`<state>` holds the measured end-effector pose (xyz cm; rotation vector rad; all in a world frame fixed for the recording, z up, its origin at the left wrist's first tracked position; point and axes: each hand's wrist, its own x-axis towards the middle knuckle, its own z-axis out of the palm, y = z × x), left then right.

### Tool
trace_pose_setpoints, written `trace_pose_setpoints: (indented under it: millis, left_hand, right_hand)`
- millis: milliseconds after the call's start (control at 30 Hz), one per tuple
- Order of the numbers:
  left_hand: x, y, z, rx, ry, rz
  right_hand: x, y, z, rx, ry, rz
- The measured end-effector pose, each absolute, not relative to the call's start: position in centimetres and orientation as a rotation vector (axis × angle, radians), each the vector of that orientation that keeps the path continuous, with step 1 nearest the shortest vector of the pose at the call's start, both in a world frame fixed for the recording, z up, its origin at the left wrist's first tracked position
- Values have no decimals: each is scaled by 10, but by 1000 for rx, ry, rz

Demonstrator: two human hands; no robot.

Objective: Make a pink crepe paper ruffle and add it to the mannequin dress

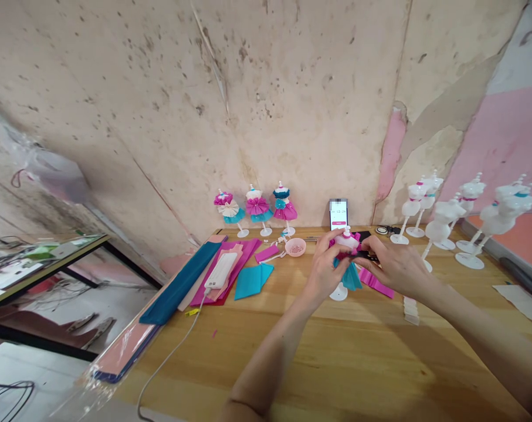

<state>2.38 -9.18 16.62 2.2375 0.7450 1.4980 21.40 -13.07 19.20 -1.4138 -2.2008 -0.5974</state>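
Here we go, a long wooden table [336,357] against a stained plaster wall [248,99], with pink patches showing at upper right! Along the back edge, left of centre, stand three dressed miniature mannequins [257,206] in pink and teal paper skirts, and at the right there's a cluster of bare white mannequins [468,220] on round stands. Between them, a smartphone [338,214] stands upright against the wall, screen lit. Over on the left, a long teal paper roll [180,284] lies beside magenta paper sheets [243,258], topped by a white power bank [220,271], with a folded teal paper [252,280] just right of them. And right at centre, just below the phone, a small white mannequin [347,239] is up off the table in both hands! The left hand [322,272] grips it in a narrow hold from the left, while the right hand [397,266] closes in from the right, its fingertips [373,258] pinching a black object [366,255] at the mannequin's waist, too hidden to identify. A teal paper skirt [351,278] hangs below, and a pink bowl [295,247] of tiny beads sits just to the left!
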Motion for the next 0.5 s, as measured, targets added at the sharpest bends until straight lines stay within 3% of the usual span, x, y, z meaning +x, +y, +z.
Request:
trace_pose_setpoints:
  millis: [500]
  left_hand:
    - [21,-91,166,2263,732,1503]
  right_hand:
    - [212,-131,191,-1416,-2199,-721]
